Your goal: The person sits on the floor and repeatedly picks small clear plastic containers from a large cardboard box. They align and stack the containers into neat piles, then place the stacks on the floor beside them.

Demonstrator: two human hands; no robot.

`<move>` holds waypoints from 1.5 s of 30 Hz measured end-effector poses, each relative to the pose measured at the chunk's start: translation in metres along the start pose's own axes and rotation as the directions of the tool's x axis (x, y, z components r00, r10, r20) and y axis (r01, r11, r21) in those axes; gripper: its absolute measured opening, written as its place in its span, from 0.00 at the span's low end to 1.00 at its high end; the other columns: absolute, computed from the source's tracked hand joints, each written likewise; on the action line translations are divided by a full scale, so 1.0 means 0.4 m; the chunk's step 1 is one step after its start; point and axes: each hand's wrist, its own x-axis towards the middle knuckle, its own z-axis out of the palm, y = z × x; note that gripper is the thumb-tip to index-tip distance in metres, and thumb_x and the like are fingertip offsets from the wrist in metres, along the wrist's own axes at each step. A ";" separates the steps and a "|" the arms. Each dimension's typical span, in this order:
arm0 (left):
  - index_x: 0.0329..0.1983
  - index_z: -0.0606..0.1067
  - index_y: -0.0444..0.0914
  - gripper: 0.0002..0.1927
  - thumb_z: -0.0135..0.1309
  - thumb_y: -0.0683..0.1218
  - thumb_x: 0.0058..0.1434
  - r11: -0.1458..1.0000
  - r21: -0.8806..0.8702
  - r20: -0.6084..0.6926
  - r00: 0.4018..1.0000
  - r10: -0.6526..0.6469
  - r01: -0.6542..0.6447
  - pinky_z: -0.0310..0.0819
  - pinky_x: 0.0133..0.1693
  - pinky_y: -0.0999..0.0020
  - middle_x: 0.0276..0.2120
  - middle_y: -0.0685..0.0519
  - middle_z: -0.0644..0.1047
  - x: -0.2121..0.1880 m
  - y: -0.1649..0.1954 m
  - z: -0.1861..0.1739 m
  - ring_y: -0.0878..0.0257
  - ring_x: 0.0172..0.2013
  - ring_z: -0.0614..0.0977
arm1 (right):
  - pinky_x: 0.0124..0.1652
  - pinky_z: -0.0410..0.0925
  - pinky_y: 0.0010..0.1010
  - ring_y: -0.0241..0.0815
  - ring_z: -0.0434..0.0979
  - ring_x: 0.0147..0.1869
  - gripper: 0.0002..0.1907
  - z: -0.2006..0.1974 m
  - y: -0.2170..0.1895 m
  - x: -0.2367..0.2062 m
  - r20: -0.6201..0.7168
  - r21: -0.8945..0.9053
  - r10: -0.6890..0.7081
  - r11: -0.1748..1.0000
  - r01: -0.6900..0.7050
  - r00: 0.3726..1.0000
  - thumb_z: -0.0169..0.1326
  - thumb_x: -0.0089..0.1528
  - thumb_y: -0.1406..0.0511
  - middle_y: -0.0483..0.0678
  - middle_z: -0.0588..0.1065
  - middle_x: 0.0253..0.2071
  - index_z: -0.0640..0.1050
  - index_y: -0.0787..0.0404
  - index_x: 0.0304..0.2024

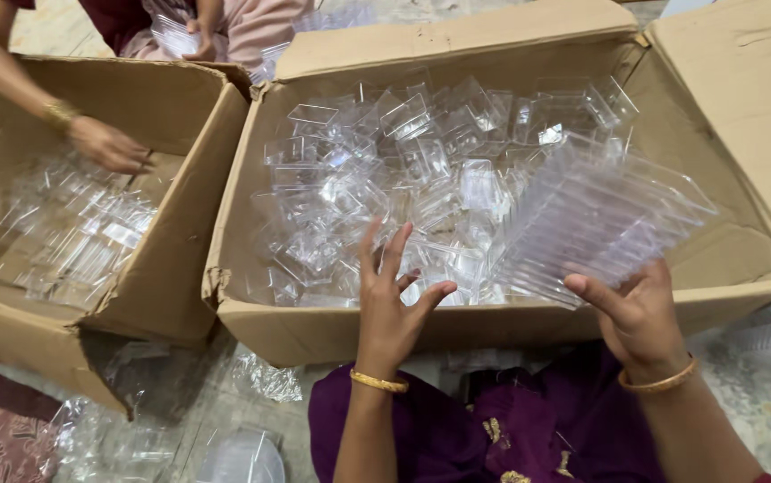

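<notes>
- right now my right hand holds a stack of clear trays.
- my left hand is spread wide over loose trays in the box.

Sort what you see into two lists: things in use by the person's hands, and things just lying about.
In use: stack of clear trays in right hand; loose clear containers under left hand; big cardboard box.

Lying about: second box; patterned mat; plastic wrap.

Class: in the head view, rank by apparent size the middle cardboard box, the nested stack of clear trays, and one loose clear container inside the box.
1. Middle cardboard box
2. Stack of clear trays, held by the right hand; nearer the camera, so somewhat enlarged
3. Loose clear container
</notes>
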 end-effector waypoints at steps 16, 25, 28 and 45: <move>0.54 0.74 0.40 0.40 0.75 0.58 0.38 0.945 0.239 0.032 0.975 0.221 -0.222 0.76 0.52 0.62 0.49 0.53 0.76 -0.057 0.031 0.028 0.57 0.51 0.74 | 0.54 0.74 0.36 0.42 0.80 0.52 0.28 0.039 0.016 0.007 0.204 -0.082 0.014 0.997 0.002 0.979 0.68 0.56 0.69 0.49 0.78 0.48 0.74 0.67 0.56; 0.62 0.72 0.38 0.41 0.73 0.52 0.46 0.948 -0.283 0.081 0.989 -0.126 0.144 0.80 0.51 0.66 0.51 0.53 0.78 -0.061 0.026 0.097 0.62 0.48 0.83 | 0.56 0.70 0.35 0.41 0.78 0.54 0.28 0.050 0.014 -0.045 0.227 -0.663 -0.248 0.669 0.336 0.942 0.71 0.49 0.66 0.50 0.79 0.48 0.78 0.69 0.50; 0.64 0.71 0.36 0.41 0.75 0.51 0.48 0.991 -0.129 0.034 0.999 0.038 -0.033 0.80 0.53 0.65 0.52 0.49 0.79 -0.064 0.023 0.101 0.60 0.50 0.82 | 0.54 0.72 0.32 0.39 0.78 0.54 0.33 0.051 0.015 -0.053 0.081 -0.428 -0.124 0.892 0.146 0.989 0.72 0.49 0.64 0.48 0.78 0.49 0.74 0.69 0.54; 0.77 0.62 0.40 0.43 0.60 0.63 0.66 0.962 -0.259 0.131 0.983 0.126 -0.089 0.79 0.61 0.62 0.64 0.43 0.76 -0.083 0.030 0.132 0.54 0.60 0.82 | 0.59 0.72 0.33 0.42 0.78 0.59 0.40 0.062 -0.010 -0.098 0.071 -0.361 0.065 0.932 -0.035 0.995 0.70 0.52 0.63 0.52 0.76 0.55 0.68 0.68 0.62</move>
